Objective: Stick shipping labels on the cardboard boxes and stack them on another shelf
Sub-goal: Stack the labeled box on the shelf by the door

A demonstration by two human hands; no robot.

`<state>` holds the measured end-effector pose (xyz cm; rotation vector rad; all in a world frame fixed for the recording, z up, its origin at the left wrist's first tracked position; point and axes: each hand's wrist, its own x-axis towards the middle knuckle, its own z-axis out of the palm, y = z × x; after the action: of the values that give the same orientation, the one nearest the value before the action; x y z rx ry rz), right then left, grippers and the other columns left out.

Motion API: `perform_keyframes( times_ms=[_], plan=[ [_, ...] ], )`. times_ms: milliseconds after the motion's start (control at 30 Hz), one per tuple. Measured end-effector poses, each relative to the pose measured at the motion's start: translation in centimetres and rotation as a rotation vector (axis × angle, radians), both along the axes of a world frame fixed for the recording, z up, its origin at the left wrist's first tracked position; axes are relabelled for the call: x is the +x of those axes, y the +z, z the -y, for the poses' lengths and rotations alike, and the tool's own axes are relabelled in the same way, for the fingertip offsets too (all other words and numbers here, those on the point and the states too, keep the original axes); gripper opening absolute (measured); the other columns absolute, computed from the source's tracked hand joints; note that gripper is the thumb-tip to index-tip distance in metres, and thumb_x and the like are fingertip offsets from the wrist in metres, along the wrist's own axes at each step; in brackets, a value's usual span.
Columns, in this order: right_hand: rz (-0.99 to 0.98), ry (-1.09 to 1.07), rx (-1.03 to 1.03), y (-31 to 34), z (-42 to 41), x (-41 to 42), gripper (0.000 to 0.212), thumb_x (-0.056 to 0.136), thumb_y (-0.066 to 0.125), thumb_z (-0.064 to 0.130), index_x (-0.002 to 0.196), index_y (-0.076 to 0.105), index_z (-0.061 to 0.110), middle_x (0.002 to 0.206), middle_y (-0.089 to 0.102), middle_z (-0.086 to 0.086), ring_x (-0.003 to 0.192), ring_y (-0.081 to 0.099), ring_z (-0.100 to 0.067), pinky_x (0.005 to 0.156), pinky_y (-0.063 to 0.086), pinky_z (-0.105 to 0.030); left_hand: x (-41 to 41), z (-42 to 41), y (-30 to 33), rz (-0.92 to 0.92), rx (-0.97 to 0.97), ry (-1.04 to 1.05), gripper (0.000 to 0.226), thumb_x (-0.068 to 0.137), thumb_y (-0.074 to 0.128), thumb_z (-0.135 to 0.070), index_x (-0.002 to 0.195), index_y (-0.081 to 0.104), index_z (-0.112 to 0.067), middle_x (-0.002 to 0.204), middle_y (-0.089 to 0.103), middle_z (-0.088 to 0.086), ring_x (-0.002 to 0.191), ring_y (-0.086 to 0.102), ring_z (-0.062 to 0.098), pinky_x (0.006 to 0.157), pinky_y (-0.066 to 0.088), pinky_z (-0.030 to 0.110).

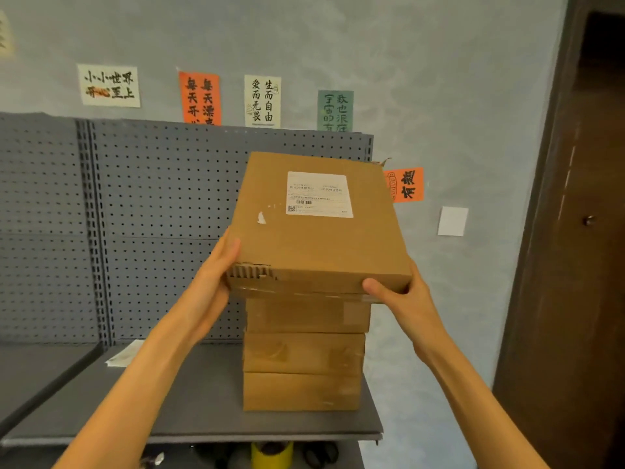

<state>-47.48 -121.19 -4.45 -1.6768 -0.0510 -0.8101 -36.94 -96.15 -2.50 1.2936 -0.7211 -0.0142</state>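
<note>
A flat cardboard box (318, 245) with a white shipping label (319, 194) on its top sits at the top of a stack of boxes (302, 370) on the grey shelf (189, 411). My left hand (213, 275) grips the box's near left corner, where the cardboard edge is torn. My right hand (395, 296) grips its near right corner, thumb on the front edge. The box's far end is tilted up slightly.
A grey pegboard back panel (152, 211) stands behind the shelf. A loose sheet of paper (123, 355) lies on the shelf at left. Posters hang on the wall. A brown door (571, 265) is at right. A yellow tape roll (272, 453) sits below the shelf.
</note>
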Motion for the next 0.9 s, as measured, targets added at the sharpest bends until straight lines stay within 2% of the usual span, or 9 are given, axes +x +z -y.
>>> perform_keyframes(
  times_ms=[67,167,233,300,367,467,567,667,900],
  plan=[
    [0.000,-0.023,0.013,0.5,0.2,1.7,0.083,0.063,0.072,0.043,0.137,0.038,0.033,0.119,0.056,0.015,0.101,0.056,0.002,0.063,0.051,-0.006,1.9,0.1,-0.1,0.054,0.080,0.021,0.113,0.045,0.075,-0.075,0.143,0.034,-0.036,0.131,0.056,-0.017,0.120,0.052,0.003,0.101,0.038,0.029],
    [-0.017,-0.060,-0.004,0.7,0.5,4.0,0.086,0.062,0.072,0.048,0.140,0.038,0.030,0.123,0.057,0.010,0.105,0.057,-0.004,0.073,0.053,-0.014,4.5,0.4,-0.6,0.100,0.212,0.121,0.120,0.036,0.081,-0.071,0.141,0.036,-0.036,0.120,0.062,-0.021,0.110,0.057,-0.001,0.097,0.042,0.026],
    [-0.035,-0.089,0.001,0.8,0.6,5.2,0.089,0.061,0.071,0.051,0.140,0.039,0.029,0.126,0.056,0.007,0.110,0.057,-0.012,0.086,0.053,-0.027,5.6,0.9,-0.8,0.124,0.259,0.170,0.110,0.040,0.084,-0.064,0.137,0.041,-0.036,0.118,0.063,-0.019,0.108,0.059,-0.001,0.093,0.045,0.026],
    [-0.044,-0.124,0.017,0.7,0.8,6.5,0.087,0.060,0.069,0.055,0.138,0.041,0.029,0.127,0.057,0.005,0.111,0.057,-0.016,0.092,0.052,-0.036,6.7,1.5,-1.0,0.103,0.220,0.217,0.086,0.054,0.083,-0.048,0.130,0.047,-0.034,0.111,0.064,-0.019,0.100,0.060,-0.005,0.087,0.048,0.022],
    [-0.058,-0.158,0.030,0.6,1.0,7.8,0.084,0.060,0.067,0.059,0.135,0.044,0.028,0.125,0.059,0.003,0.110,0.059,-0.019,0.092,0.053,-0.040,7.7,2.3,-1.1,0.089,0.192,0.246,0.063,0.069,0.078,-0.031,0.123,0.047,-0.034,0.104,0.061,-0.021,0.087,0.059,-0.012,0.072,0.049,0.011],
    [-0.094,-0.179,0.032,0.3,1.7,9.2,0.075,0.065,0.068,0.057,0.131,0.048,0.028,0.121,0.060,0.003,0.106,0.060,-0.019,0.089,0.053,-0.038,9.3,3.1,-1.5,0.068,0.202,0.248,0.053,0.077,0.074,-0.026,0.121,0.047,-0.033,0.102,0.059,-0.021,0.085,0.058,-0.010,0.059,0.047,0.005],
    [-0.144,-0.193,0.018,-0.3,2.6,10.6,0.066,0.073,0.070,0.053,0.130,0.049,0.027,0.121,0.060,0.002,0.104,0.060,-0.020,0.088,0.053,-0.038,10.8,3.7,-2.4,0.016,0.226,0.220,0.053,0.075,0.074,-0.029,0.122,0.049,-0.030,0.108,0.061,-0.016,0.093,0.058,-0.003,0.065,0.046,0.011],
    [-0.217,-0.205,-0.014,-1.2,3.2,11.7,0.074,0.070,0.067,0.060,0.132,0.048,0.026,0.124,0.060,0.001,0.106,0.059,-0.021,0.090,0.052,-0.038,12.0,4.1,-3.3,-0.019,0.255,0.224,0.057,0.073,0.074,-0.035,0.124,0.049,-0.029,0.110,0.060,-0.014,0.094,0.058,0.000,0.068,0.046,0.016],
    [-0.239,-0.241,-0.063,-1.9,4.0,12.6,0.084,0.068,0.057,0.069,0.139,0.041,0.028,0.131,0.055,0.001,0.108,0.056,-0.018,0.092,0.049,-0.038,13.3,4.8,-4.6,0.003,0.313,0.282,0.099,0.050,0.076,-0.069,0.135,0.042,-0.034,0.115,0.058,-0.014,0.104,0.057,0.007,0.085,0.048,0.029]
  ],
)
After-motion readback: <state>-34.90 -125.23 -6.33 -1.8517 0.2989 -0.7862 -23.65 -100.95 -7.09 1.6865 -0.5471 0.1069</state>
